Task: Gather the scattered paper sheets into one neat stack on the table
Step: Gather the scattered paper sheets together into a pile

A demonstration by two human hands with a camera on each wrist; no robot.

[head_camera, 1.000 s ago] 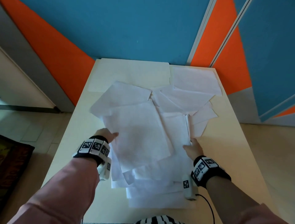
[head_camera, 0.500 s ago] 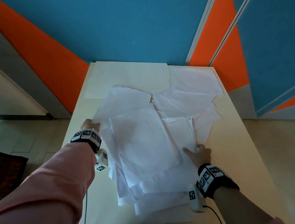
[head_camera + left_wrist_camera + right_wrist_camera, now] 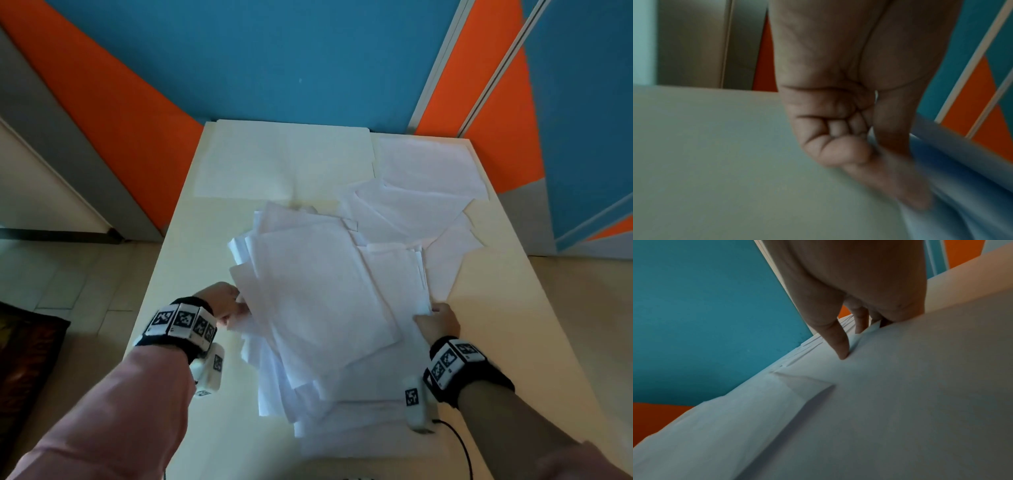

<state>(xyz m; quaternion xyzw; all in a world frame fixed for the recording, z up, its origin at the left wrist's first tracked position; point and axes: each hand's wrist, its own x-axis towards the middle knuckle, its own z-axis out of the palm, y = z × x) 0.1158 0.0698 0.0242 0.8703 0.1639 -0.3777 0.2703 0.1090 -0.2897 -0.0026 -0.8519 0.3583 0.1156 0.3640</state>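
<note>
Over on the left, the left hand [image 3: 224, 303] sits at the nine o'clock edge of the paper pile [image 3: 325, 301], and the wrist view shows its fingers [image 3: 840, 151] curled in with the thumb clamped against them, pinching the pile's left edge. The picture is blurred there, so how many sheets it has caught I cannot tell.

Centre of the bench [image 3: 534, 342], the pile is a loose fan, sheets skewed over one another, corners sticking out at seven and eleven o'clock, nothing squared. Beyond it, more loose sheets [image 3: 411, 212] lie overlapping at one o'clock, touching the pile, and a pale folder [image 3: 284, 161] lies flat at twelve, against the far edge.

On the right, the right hand [image 3: 436, 320] is at the pile's three o'clock edge, thumb pressing down on top while the fingers tuck under lifted corners, so it is closed on the pile's right edge.

My read is that this is the gathering step, both hands squeezing the fan inward, and the task looks about midway. The next move calls for pushing both edges toward centre to line the sheets up, then reaching to one o'clock for the stragglers, keeping the grip light so the thin sheets slide rather than buckle
</note>
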